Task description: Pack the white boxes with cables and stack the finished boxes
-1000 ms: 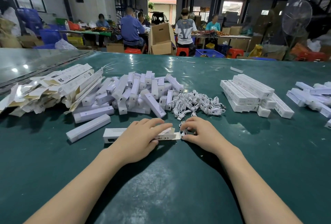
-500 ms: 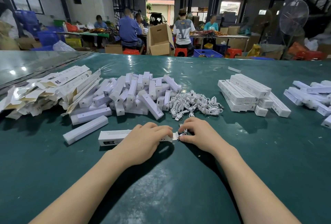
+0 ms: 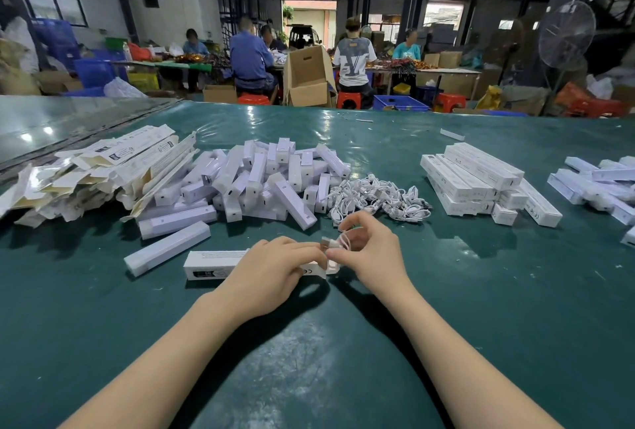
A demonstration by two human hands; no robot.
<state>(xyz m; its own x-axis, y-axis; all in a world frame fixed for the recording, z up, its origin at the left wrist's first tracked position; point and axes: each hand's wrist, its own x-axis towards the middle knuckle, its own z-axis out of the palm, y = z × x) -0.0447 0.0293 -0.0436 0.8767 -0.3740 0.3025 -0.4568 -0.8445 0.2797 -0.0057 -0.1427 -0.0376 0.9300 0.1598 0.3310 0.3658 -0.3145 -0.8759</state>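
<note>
Our left hand (image 3: pixel 275 270) presses the white box (image 3: pixel 220 263) onto the green counter (image 3: pixel 446 325) while our right hand (image 3: pixel 372 250) pinches a coiled white cable (image 3: pixel 338 242) at its open end, workshop behind.

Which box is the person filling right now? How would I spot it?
Look at the near middle of the green table. Under the left hand lies one white box, flat, alone, with black print on its side, unlike the jumbled pile behind.
</note>
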